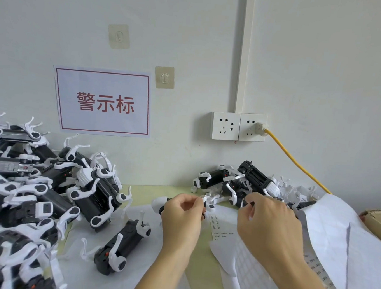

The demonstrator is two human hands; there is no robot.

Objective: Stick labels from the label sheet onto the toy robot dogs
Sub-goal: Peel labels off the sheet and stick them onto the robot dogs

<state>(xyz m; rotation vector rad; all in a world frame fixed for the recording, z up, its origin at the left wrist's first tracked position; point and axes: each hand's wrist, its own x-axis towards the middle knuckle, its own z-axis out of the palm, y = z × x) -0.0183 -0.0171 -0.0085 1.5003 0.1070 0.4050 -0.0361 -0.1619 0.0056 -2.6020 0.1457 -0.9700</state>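
Head view. My left hand (pixel 183 214) has its grip curled round a toy dog (pixel 162 204), pinching a white leg near the top; the dog sits just above the worktop (pixel 198 268) at centre. My right hand (pixel 267 221) has fingers curled, thumb and forefinger close together; I cannot tell whether they hold a label. Label sheet (pixel 218 224) lies between the hands, partly hidden by the right one. More backing sheets (pixel 336 242) heaped to the right, over a cardboard box (pixel 379 224). Big dog pile (pixel 33 189) crowds the left; one loose dog (pixel 122 246) lies beside it. Small dog cluster (pixel 239 182) behind the hands, against the wall. Yellow cable (pixel 297 164) runs from the socket (pixel 252 127). Red-lettered sign (pixel 104 102) above.
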